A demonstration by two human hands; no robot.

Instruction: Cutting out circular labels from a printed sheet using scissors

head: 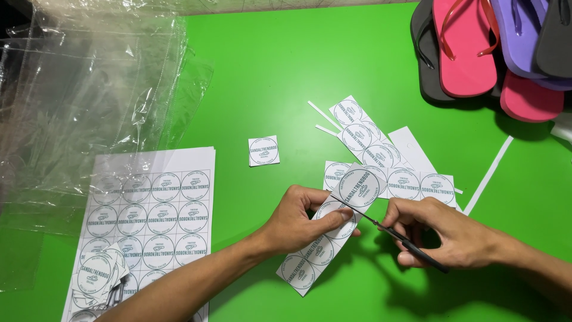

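On a green table [286, 71], seen from above, a person cuts round labels from printed paper. At far left, a loose heap of clear plastic bags [77, 101] covers the table's corner and overlaps the top of a printed sheet [155, 214], which carries rows of round labels in a grid. A few cut labels [98, 277] lie stacked on the sheet's lower left corner. Just right of the sheet's top, one cut square label [264, 150] lies alone on the green.

At centre, the left hand [298, 217] grips a strip [319, 250] of labels, thumb on top and fingers curled beneath, holding it slanted from lower left to upper right, its lower end against the table. The strip's top label [358, 186] stands partly severed above the blades. The right hand [438, 229] is closed around the black handles of scissors [396, 234], whose blades point left and up into the strip, just beside the left thumb.

Behind the hands, more strips [387, 161] of labels lie scattered and overlapping, with thin white offcuts [488, 173] among them and to their right. At upper right, well apart from the hands, flip-flops [476, 48] in pink, purple and dark grey are piled at the table's edge, partly cropped by the frame.
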